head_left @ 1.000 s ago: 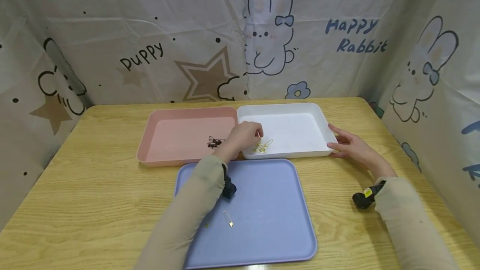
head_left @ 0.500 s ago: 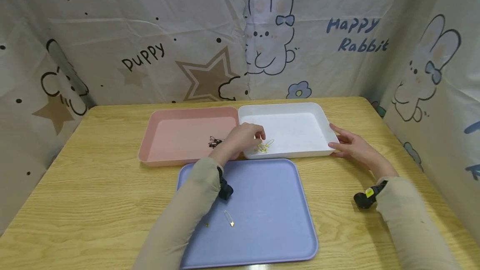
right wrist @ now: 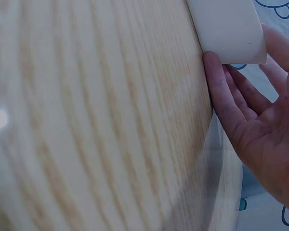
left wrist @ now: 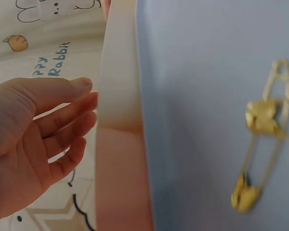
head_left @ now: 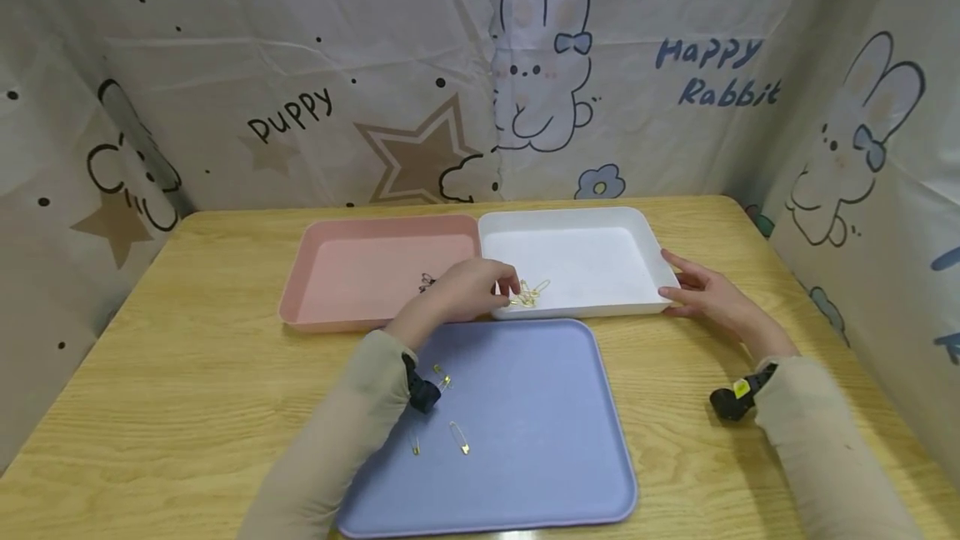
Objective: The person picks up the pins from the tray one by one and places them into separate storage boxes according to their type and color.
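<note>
My left hand [head_left: 468, 286] hovers over the near left corner of the white tray [head_left: 585, 261], beside a small pile of gold safety pins [head_left: 529, 293]. Its fingers are loosely bent, and the left wrist view shows nothing between thumb and fingers. At the white tray's right end, my right hand [head_left: 701, 298] touches the corner with thumb and fingers fairly straight. Gold safety pins [head_left: 460, 437] also lie on the blue tray [head_left: 540, 423], some of them close by the left wrist; a pair [left wrist: 262, 115] appears enlarged and blurred in the left wrist view.
A pink tray [head_left: 360, 265] adjoins the white one on the left. Black safety pins [head_left: 427, 281] inside it are partly hidden by my left hand. All the trays stand on a wooden table [head_left: 187, 357], with printed cloth [head_left: 315, 40] hanging behind and at the sides.
My left hand has drawn back a little to the left and toward me, baring more pins on the blue tray and covering more black ones. The right hand stays at the white tray.
</note>
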The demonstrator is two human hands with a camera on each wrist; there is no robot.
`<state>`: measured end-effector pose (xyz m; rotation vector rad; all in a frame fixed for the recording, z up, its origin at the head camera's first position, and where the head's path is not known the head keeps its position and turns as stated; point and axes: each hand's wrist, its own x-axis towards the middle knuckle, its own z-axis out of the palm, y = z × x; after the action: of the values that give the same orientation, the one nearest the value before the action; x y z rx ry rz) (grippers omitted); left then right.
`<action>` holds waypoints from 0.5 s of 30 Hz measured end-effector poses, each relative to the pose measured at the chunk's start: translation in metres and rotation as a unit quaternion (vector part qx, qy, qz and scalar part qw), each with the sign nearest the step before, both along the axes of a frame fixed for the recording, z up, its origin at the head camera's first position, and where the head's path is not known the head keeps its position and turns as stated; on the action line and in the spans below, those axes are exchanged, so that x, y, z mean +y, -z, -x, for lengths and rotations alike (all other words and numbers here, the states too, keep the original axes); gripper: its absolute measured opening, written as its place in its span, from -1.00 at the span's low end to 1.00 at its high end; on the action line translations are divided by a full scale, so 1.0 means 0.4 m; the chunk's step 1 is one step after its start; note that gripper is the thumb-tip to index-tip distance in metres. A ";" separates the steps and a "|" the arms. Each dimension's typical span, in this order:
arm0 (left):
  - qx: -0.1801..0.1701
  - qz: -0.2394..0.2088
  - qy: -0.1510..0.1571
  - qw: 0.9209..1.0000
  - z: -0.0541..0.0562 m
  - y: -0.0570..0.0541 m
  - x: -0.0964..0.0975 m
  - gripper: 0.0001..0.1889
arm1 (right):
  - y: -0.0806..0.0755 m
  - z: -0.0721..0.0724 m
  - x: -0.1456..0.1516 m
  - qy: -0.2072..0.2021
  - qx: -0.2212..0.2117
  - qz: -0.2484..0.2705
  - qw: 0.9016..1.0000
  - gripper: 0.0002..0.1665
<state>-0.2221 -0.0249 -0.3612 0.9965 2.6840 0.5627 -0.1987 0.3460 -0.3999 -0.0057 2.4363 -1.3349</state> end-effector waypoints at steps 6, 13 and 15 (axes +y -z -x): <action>0.004 0.005 0.010 1.000 -0.027 -0.015 -0.039 -0.85 | 0.001 -0.002 0.000 -0.002 -0.003 -0.003 1.000 -0.01; 0.013 -0.014 0.016 1.000 -0.057 -0.025 -0.079 -0.89 | 0.002 0.001 0.002 0.000 -0.003 -0.003 1.000 -0.02; 0.021 -0.016 0.023 0.999 -0.065 -0.025 -0.088 -0.89 | 0.001 0.001 0.002 0.000 -0.002 -0.005 1.000 -0.02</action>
<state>-0.1962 -0.0602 -0.3513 1.0882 2.6878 0.5837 -0.1992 0.3468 -0.4004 -0.0014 2.4386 -1.3213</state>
